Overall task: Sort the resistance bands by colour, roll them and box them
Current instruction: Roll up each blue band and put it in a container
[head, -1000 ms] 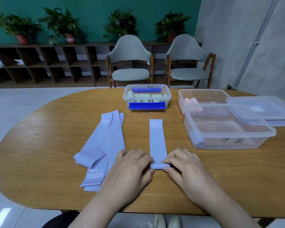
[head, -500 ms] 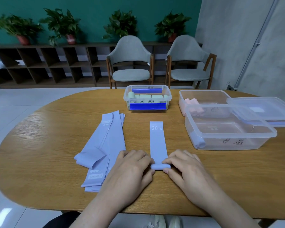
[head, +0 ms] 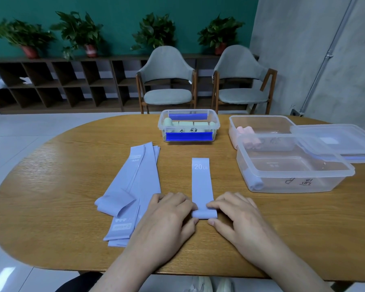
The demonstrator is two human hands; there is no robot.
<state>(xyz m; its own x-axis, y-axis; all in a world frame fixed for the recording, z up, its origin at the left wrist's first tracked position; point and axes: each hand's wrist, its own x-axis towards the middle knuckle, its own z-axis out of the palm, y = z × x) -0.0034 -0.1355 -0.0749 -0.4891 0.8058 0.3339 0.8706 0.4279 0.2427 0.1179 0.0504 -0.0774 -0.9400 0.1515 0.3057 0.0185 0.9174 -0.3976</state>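
Oval wood table (head: 51, 186), teal wall, two chairs behind. Left hand (head: 167, 216), right hand (head: 236, 213) pinch rolled end of band (head: 201, 186) near front edge. Box (head: 291, 165) scrawl unreadable.

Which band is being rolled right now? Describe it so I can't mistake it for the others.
On the oval wooden table, near the front edge, both hands pinch one lilac band lying straight. Its near end is rolled between the left hand and right hand. Unlike the loose pile beside it, it lies alone and reads "20 LB".
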